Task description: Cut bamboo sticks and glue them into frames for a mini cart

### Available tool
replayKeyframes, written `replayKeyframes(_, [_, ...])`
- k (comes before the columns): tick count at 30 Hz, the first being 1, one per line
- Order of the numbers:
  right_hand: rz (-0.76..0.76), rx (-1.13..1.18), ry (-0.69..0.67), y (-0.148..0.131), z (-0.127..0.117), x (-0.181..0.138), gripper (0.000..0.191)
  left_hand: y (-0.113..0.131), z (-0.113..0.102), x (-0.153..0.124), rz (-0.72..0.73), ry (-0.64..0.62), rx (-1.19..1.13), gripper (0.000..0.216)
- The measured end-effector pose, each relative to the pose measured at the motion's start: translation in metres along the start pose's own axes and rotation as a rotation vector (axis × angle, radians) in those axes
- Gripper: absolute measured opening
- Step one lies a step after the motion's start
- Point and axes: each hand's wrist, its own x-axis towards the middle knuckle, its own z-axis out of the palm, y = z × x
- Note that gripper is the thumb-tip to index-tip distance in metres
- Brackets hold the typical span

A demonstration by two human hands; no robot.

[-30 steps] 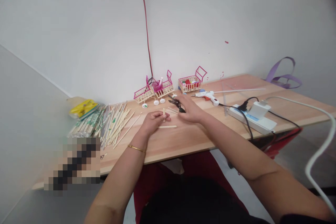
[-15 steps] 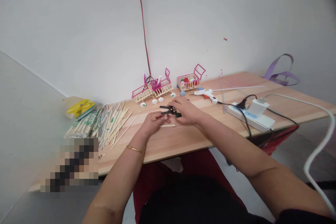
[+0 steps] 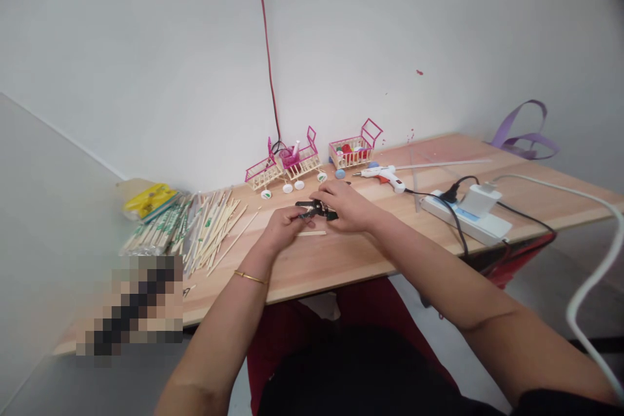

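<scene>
My right hand point(image 3: 347, 207) is closed round a small pair of black cutters point(image 3: 314, 210), whose jaws point left. My left hand point(image 3: 281, 227) pinches a short wooden stick, mostly hidden by the fingers, right at those jaws. A loose short stick point(image 3: 312, 233) lies on the wooden table point(image 3: 341, 260) just below both hands. A gold bangle sits on my left wrist.
A heap of chopsticks point(image 3: 207, 231) and a yellow packet point(image 3: 146, 200) lie at the left. Small pink stick carts point(image 3: 287, 166) point(image 3: 353, 151) stand by the wall. A glue gun point(image 3: 385, 175), a power strip with plugs point(image 3: 468, 216) and white cable lie to the right.
My right hand drew the cutters leftwards and down to meet the stick in my left hand. The two hands are now together. The camera shifted slightly.
</scene>
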Motion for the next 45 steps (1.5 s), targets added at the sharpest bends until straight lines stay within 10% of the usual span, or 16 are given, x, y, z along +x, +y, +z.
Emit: replayKeyframes(45, [-0.052, 0.049, -0.014, 0.0052, 0.0073, -0.0023, 0.054, 0.0028, -0.0025, -0.0011, -0.023, -0.097, -0.018, 0.025])
